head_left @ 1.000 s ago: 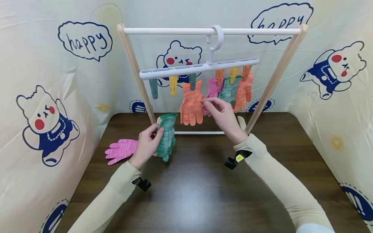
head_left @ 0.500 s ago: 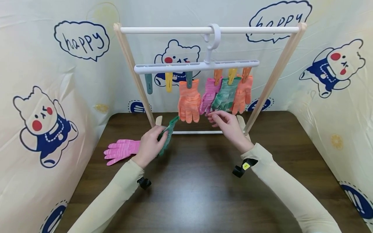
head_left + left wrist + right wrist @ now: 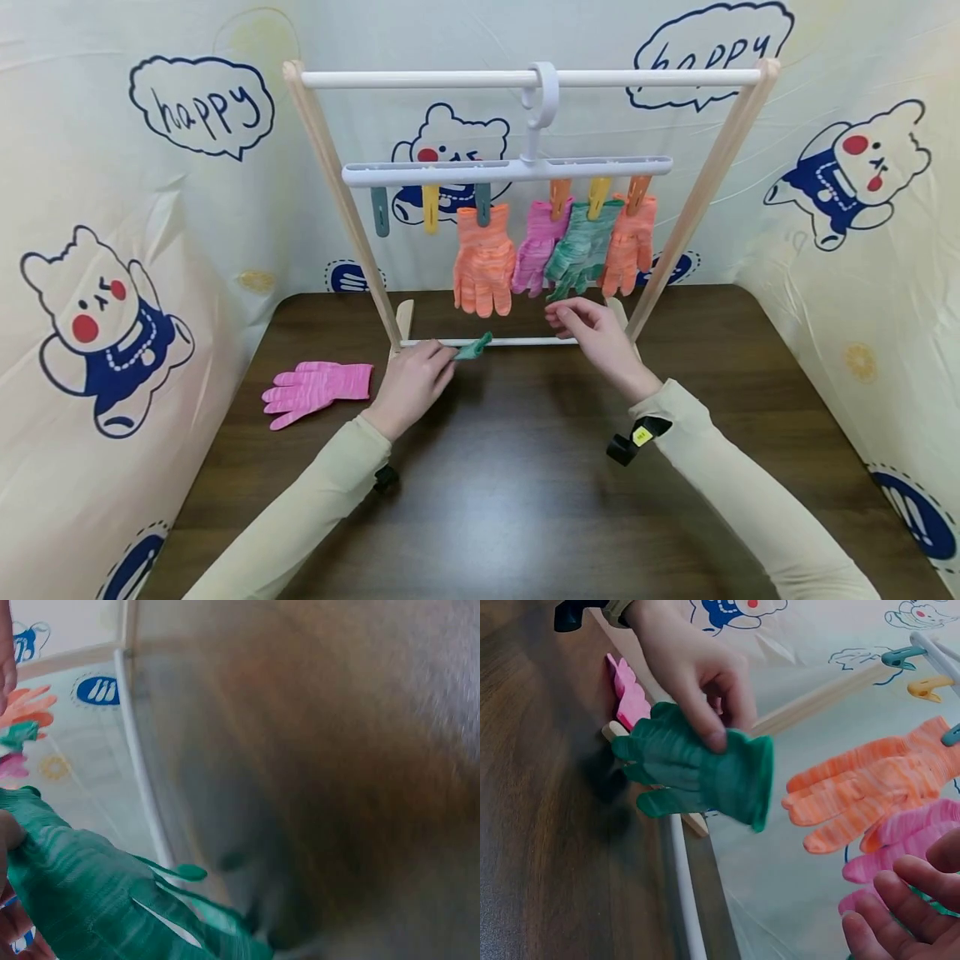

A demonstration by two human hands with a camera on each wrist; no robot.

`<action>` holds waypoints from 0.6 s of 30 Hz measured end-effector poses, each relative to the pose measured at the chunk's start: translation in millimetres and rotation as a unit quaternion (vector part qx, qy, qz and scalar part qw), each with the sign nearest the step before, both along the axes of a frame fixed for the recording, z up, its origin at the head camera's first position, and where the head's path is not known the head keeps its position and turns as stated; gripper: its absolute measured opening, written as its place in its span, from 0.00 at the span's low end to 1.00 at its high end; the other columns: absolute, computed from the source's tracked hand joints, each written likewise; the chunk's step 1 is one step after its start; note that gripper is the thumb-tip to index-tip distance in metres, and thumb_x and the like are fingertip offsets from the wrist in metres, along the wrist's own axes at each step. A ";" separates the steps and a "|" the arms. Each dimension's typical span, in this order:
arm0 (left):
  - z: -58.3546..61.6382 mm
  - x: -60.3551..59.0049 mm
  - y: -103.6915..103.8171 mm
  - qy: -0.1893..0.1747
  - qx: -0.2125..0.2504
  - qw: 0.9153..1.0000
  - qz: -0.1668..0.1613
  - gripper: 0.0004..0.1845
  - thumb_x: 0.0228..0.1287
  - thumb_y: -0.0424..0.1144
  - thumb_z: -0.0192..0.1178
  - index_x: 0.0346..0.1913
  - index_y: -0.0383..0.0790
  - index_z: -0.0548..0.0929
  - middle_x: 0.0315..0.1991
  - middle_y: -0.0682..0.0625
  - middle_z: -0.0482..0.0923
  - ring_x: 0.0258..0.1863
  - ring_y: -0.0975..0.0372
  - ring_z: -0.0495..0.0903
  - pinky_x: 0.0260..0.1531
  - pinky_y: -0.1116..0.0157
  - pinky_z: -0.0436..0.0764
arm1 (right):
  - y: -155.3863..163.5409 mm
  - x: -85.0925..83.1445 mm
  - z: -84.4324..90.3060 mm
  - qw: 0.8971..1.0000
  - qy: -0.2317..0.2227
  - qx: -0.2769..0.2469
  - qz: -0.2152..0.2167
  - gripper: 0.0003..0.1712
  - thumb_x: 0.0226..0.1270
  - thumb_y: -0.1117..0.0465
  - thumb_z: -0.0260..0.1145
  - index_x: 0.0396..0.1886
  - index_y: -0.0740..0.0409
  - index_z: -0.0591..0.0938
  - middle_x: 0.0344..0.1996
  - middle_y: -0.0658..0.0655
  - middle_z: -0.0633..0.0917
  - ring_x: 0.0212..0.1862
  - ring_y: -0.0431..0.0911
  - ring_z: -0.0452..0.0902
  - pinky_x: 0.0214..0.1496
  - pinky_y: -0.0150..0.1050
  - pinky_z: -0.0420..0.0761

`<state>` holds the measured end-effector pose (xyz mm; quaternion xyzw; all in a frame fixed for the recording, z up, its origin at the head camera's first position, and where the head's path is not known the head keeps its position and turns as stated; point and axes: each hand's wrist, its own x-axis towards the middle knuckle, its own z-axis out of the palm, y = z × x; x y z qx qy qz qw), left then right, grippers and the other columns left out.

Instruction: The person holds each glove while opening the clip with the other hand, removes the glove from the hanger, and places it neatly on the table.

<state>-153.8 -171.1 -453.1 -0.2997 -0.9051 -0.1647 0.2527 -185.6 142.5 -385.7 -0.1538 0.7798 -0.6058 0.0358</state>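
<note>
So the left hand [image 3: 411,385] had its fingers [image 3: 705,712] and thumb curled round a green glove [image 3: 697,769], pinching it near the cuff. In the right wrist view the glove's fingers drooped toward the table. From the head view only a small green corner [image 3: 475,347] poked out past the knuckles, right by the white bottom bar [image 3: 510,342] of the drying rack. The left wrist view was mostly blur, but the same green knit [image 3: 82,892] filled the lower left corner.

The right hand [image 3: 592,333] held nothing. Its fingers [image 3: 900,900] were loosely curled and a little apart, hovering just under the hanging gloves and in front of the bottom bar.

Above that hand, a white clip hanger [image 3: 510,171] hung by its hook from the rack's top rail [image 3: 420,79]. Four gloves were clipped on it: an orange glove [image 3: 483,260], a pink one [image 3: 536,246], a green one [image 3: 581,247] and another orange one [image 3: 630,243]. Three clips [image 3: 429,208] on the left end were free.

A second pink glove [image 3: 318,387] lay flat on the dark wooden table [image 3: 525,500], left of the left hand and not touching it. Cartoon bear sheeting [image 3: 112,317] surrounded everything.
</note>
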 end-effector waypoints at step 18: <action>-38.1 20.0 38.0 -0.067 -0.095 0.992 -0.039 0.02 0.69 0.37 0.70 0.41 0.44 0.87 0.34 0.51 0.82 0.35 0.57 0.85 0.27 0.57 0.85 | 5.0 2.5 -8.2 1.000 -0.007 0.017 0.011 0.19 0.84 0.59 0.56 0.60 0.70 0.81 0.57 0.71 0.84 0.58 0.62 0.81 0.53 0.40 0.85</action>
